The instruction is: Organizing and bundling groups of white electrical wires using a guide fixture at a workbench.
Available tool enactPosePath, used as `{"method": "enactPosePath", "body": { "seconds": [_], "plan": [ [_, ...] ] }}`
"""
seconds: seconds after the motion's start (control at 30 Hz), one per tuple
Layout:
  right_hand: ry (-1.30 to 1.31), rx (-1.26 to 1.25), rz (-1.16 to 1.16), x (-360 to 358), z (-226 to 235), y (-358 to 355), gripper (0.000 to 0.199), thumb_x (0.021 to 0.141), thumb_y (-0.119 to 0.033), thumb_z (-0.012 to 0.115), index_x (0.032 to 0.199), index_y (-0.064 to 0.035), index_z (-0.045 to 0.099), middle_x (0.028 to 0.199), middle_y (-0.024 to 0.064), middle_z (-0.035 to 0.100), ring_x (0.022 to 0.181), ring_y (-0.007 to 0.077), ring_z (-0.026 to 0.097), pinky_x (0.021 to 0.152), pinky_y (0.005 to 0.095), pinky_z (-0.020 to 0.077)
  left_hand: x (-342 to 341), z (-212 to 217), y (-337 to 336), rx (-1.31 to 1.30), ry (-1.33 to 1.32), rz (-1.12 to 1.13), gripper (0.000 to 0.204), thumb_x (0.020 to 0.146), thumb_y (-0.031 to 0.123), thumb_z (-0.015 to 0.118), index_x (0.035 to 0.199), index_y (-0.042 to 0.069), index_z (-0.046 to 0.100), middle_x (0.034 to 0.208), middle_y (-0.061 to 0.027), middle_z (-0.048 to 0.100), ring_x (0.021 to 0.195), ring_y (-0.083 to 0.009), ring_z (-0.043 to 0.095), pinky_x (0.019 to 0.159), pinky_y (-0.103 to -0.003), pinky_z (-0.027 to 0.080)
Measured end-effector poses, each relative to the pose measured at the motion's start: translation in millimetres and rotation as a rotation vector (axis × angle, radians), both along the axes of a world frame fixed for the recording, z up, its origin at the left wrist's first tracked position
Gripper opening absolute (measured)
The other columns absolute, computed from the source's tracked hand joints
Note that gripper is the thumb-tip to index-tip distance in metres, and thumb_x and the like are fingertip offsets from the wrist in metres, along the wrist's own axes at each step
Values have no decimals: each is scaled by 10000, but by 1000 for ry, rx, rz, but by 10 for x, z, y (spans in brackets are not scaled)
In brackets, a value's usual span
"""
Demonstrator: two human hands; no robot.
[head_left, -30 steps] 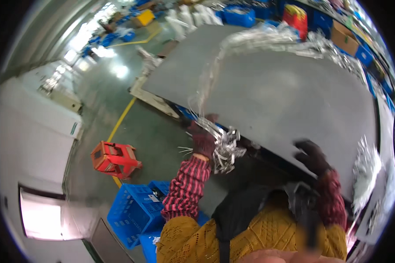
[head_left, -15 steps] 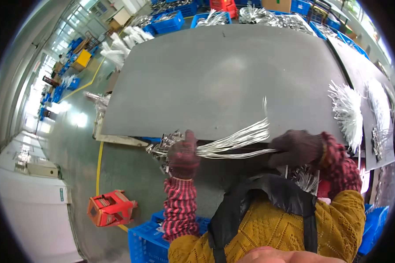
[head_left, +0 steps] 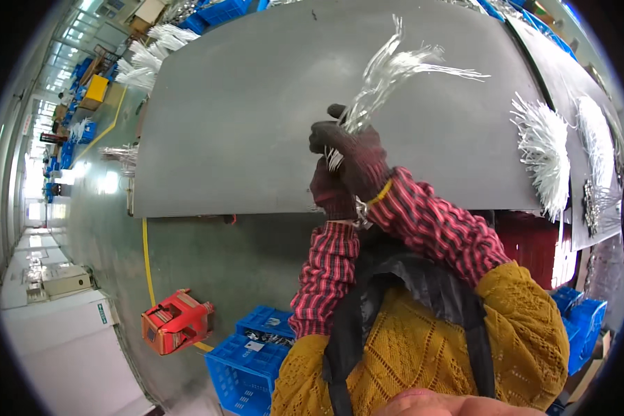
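Observation:
A bundle of thin silvery-white wires (head_left: 385, 76) fans out over the grey tabletop (head_left: 249, 132), its loose ends pointing up and to the right. My right hand (head_left: 357, 156), in a dark knit glove, is closed around the bundle. Just below and partly behind it, my left hand (head_left: 331, 193), gloved too, is closed around the lower part of the same bundle. A few bits of shiny metal (head_left: 360, 215) show beside my left wrist. The right hand partly covers the left hand's fingers.
More white wire bundles (head_left: 544, 159) lie at the table's right end, with others (head_left: 145, 62) past its far left. A red stool (head_left: 177, 322) stands on the floor at left. Blue crates (head_left: 246, 374) sit near my left elbow, others (head_left: 586, 326) at right.
My right hand has come left from the wire ends to close on the bundle beside my left hand. The bundle, stretched sideways before, now points up over the table; my left hand moved up and right.

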State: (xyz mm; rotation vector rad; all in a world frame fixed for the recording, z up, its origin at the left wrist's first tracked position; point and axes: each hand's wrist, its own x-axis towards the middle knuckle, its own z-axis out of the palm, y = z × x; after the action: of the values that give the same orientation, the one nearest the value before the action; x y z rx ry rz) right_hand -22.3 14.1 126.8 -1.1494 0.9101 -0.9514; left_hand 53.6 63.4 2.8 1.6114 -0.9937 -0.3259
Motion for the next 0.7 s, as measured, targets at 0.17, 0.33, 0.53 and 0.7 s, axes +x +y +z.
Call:
{"method": "enactPosePath", "body": {
  "seconds": [0.17, 0.33, 0.53, 0.7],
  "plan": [
    [-300, 242, 6, -387, -483, -588, 335, 776, -52, 606, 1091, 62, 598, 601, 47, 535, 492, 140, 541, 450, 291, 425, -150, -125, -479, -106, -151, -731, 476, 856, 269, 736, 1251, 38, 604, 1210, -136, 678, 1120, -263, 647, 941, -372, 527],
    [-204, 336, 337, -750, -139, -703, 329, 798, -121, 618, 1082, 45, 635, 606, 45, 531, 472, 116, 492, 445, 272, 408, -258, -198, -535, 78, 245, -990, 678, 760, 281, 842, 1325, 56, 544, 1218, -116, 654, 1136, -233, 623, 984, -369, 501],
    [-114, 58, 284, -949, -694, -924, 296, 817, -78, 608, 1078, 62, 599, 557, 17, 472, 409, 111, 436, 375, 266, 356, -451, -1055, -598, 330, 231, -1031, 546, 838, 258, 778, 1307, 81, 563, 1257, -110, 628, 1194, -219, 589, 990, -357, 491],
    [-216, 504, 257, -901, -621, -849, 236, 818, -88, 606, 1013, 44, 590, 533, 24, 459, 394, 114, 415, 374, 274, 355, -543, -804, -585, 206, 250, -1159, 277, 941, 151, 652, 1209, 86, 632, 1110, -66, 693, 1038, -219, 661, 914, -367, 532]
  ]
}}
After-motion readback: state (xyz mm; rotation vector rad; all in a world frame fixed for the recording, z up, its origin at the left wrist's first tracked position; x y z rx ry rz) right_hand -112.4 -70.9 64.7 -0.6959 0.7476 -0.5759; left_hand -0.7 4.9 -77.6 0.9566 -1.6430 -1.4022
